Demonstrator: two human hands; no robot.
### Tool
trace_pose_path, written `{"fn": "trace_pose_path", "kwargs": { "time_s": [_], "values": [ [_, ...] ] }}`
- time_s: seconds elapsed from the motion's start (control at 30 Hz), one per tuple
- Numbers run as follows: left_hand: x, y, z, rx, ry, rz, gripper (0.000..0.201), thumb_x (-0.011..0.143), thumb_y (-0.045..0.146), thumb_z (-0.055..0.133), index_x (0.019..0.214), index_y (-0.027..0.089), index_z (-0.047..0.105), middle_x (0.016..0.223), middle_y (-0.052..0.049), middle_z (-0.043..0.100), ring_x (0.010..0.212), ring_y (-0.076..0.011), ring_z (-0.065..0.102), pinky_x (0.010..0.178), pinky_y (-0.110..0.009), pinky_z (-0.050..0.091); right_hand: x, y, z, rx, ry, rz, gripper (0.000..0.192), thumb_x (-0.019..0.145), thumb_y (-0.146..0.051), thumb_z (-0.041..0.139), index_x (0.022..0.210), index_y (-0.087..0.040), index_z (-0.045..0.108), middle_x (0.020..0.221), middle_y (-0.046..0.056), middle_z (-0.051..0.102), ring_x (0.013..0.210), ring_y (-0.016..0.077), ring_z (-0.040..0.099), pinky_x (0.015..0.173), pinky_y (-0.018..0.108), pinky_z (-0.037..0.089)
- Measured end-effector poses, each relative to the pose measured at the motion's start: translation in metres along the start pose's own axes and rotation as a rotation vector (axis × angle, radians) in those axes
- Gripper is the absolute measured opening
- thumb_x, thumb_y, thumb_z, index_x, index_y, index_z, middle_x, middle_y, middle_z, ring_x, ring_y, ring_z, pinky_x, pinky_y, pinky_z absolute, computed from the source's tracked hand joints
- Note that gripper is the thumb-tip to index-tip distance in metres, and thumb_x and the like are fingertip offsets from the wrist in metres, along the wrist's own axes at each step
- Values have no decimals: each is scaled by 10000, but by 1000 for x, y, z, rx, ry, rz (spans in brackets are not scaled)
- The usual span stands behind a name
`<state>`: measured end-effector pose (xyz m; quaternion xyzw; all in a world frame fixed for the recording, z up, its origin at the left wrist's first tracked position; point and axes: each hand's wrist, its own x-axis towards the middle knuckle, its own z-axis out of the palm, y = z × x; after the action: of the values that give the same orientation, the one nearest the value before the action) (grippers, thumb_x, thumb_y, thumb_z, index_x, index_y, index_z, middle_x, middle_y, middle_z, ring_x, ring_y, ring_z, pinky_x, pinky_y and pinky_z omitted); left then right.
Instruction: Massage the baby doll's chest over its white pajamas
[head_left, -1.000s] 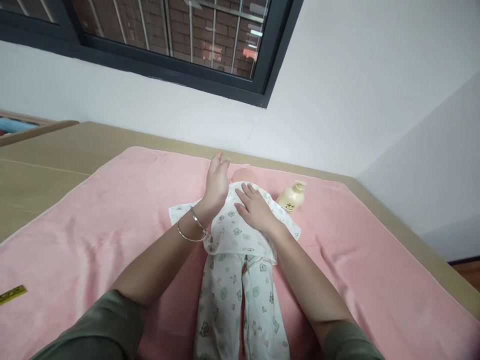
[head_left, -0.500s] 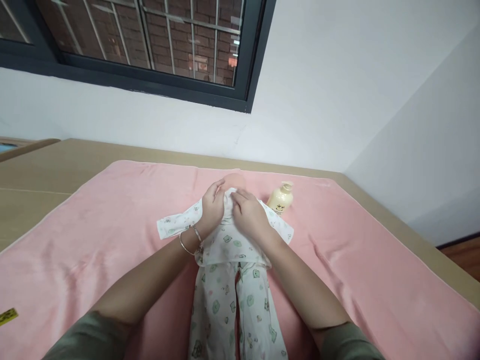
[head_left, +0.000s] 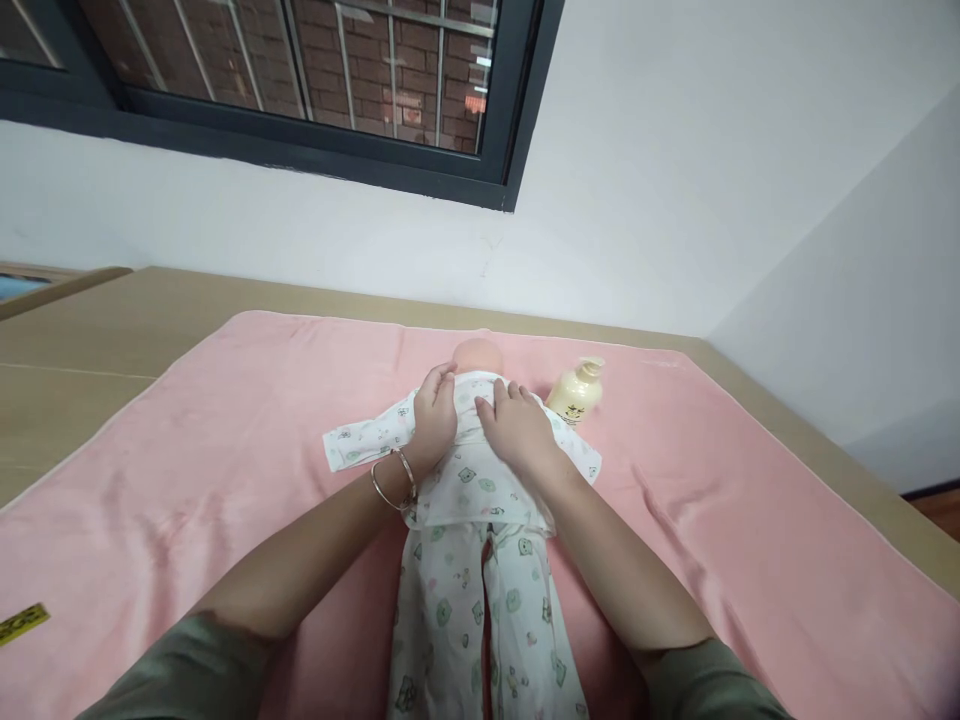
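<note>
We see a broad tan tabletop point(head_left: 90, 340) running up to a white wall, with a dark-framed window point(head_left: 300, 90) above it. A large soft pink blanket point(head_left: 187, 480) covers most of the surface. Lying on its back in the middle of the blanket is a baby doll dressed in a white printed cotton suit point(head_left: 480, 560), legs toward us and its bare peach head point(head_left: 480, 355) toward the wall; one sleeve stretches out flat to the left.

Our left hand point(head_left: 435, 415) rests on the doll's upper chest, fingers curled onto the cloth near the collar, and we cannot tell whether it pinches the fabric or only presses it. Our right hand point(head_left: 517, 430) lies just beside it, flat and relaxed on the suit, gripping nothing.

A cream plastic pump bottle point(head_left: 576, 393) stands near the doll's shoulder. Two thin silver bangles point(head_left: 394, 480) ring the left wrist. A small yellow strip point(head_left: 22, 623) lies at the blanket's near left edge.
</note>
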<state>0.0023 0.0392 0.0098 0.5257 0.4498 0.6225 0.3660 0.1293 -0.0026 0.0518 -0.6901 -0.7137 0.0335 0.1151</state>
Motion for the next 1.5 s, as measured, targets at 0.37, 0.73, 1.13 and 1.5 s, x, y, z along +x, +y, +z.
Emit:
{"fn": "trace_pose_path", "kwargs": {
  "time_s": [0.37,0.73,1.13,1.5],
  "values": [
    [0,-2,0,9,-5,13,284,968,317,437,1097,206,666,1217,-94,714,1203,-245,635,1102,-403,467,1,-2,-1,33,-68,-46,682,1066,-497,269,1593,-66,312,1656,222,286,1550,372,245,1236,540,244],
    [-3,-6,2,-21,-6,46,366,1015,430,383,1063,191,657,1171,-104,717,1175,-237,645,1075,-410,482,-2,-7,4,45,-70,-307,550,1027,-286,378,1557,-147,420,1674,128,294,1571,310,202,1271,505,153],
    [-4,-6,2,98,-43,62,313,997,356,415,1138,192,641,1222,-106,711,1176,-240,650,1044,-406,505,-22,-21,-20,-78,-50,-181,431,1028,-327,397,1315,-95,619,1360,215,627,1315,337,535,1097,415,373],
    [-3,-2,6,969,-241,253,369,985,286,389,1198,84,612,1216,-218,683,1206,-353,603,1070,-518,449,21,29,-5,62,-102,47,569,1054,-479,282,1348,-90,576,1406,234,596,1343,347,517,1127,486,305]
  ]
}}
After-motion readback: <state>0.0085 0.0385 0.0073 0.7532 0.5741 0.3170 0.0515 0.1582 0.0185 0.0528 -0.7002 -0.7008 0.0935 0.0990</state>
